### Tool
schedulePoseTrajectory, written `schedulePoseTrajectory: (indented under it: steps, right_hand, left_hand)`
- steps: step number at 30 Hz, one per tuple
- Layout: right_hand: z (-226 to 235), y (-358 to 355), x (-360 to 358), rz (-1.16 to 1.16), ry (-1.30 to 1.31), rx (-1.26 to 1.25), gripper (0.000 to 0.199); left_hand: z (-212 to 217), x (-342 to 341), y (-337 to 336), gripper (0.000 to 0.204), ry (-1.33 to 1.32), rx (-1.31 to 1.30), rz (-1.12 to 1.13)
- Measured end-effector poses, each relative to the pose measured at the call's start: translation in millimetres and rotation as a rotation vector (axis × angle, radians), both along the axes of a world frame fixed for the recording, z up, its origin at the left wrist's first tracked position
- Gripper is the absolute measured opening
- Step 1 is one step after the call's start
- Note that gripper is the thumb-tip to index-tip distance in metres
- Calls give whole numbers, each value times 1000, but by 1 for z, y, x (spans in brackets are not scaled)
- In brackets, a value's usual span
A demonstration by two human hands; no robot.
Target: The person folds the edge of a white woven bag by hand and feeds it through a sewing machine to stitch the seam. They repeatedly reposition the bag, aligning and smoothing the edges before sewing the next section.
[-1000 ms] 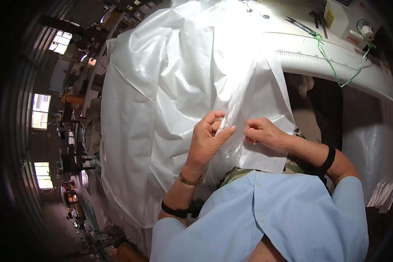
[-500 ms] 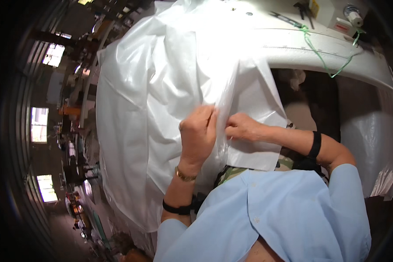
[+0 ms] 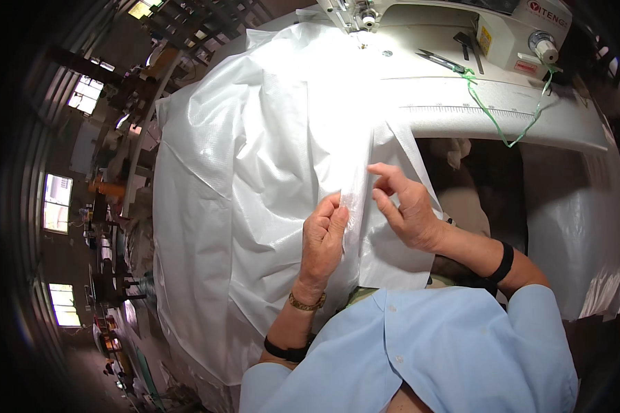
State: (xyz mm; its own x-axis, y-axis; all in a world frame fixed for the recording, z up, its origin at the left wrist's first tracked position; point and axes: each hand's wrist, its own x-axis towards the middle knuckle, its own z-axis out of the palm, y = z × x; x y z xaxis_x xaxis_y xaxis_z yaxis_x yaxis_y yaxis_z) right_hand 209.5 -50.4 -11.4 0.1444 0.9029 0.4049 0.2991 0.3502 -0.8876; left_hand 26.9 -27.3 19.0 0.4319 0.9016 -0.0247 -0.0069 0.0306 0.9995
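- White sheet (image 3: 200, 179): one, large; woven-looking, glossy plastic; stiff ridges and soft billows. Lies over the worktable beneath the lamp glare and hangs toward the lap.
- Gold-toned wristband (image 3: 306, 301): on the left wrist.
- Left hand (image 3: 322, 237): thumb and fingers pinching the edge of the folded band. Best kept, in judgement, a light, flat pinch, so that the layers do not slip or crease.
- Folded band (image 3: 351, 220): narrow, upright strip of the sheet, shinier and finely crinkled near the pinch. Good handling would seem to mean an even width and smoothing along its length, not across.
- Right hand (image 3: 413, 213): fingers parted and curved, grasping nothing visible, just right of the band; fingertip contact cannot be told. Suited, by its position, to pressing the crease straight.
- Pointed hand tool (image 3: 442, 62): slim, dark, on the tabletop.
- Worktable (image 3: 565, 131): pale, smooth, rounded edge, printed scale.
- Green cord (image 3: 492, 120): thin, looped loosely.
- Sewing machine (image 3: 492, 41): white, hard-cased, round knob.
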Motion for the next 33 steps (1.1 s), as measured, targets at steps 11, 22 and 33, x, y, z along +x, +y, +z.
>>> schedulePoseTrajectory:
  steps: [11,22,33]
  right_hand:
    - [8,-4,11,406,-151,-85,64]
    - [-55,-24,73,-295,-836,17,23]
    - [55,-41,10,308,-109,-271,15]
  left_hand:
    - [-3,3,1,18,106,111,32]
    - [3,7,6,19,146,184,120]
    - [27,13,7,15,325,490,-14]
